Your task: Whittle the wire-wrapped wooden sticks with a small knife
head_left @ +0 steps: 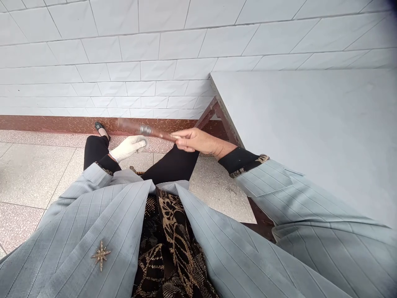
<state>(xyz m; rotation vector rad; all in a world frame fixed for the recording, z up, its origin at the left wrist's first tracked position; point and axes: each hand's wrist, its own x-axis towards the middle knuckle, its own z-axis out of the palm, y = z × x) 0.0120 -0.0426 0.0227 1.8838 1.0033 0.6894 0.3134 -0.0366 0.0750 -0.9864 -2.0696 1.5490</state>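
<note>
My right hand [194, 140], bare, grips the thin end of a brown stick-like tool [161, 134]. A silver, ridged band [145, 130] wraps the tool near its far end, which is blurred and points left. My left hand [127, 149] wears a white glove and is just below the tool's far end. Its fingers are closed on a small, greyish, see-through round thing [146, 143], too smeared to name. Between the hand and the tool a narrow gap seems to show, but I cannot tell whether they touch.
A pale table [310, 124] on reddish-brown legs stands at the right, against a white tiled wall [180, 45]. Speckled floor tiles [37, 169] lie below. My black-trousered legs [170, 165] are bent under my hands. A small brownish object [133, 169] shows between them.
</note>
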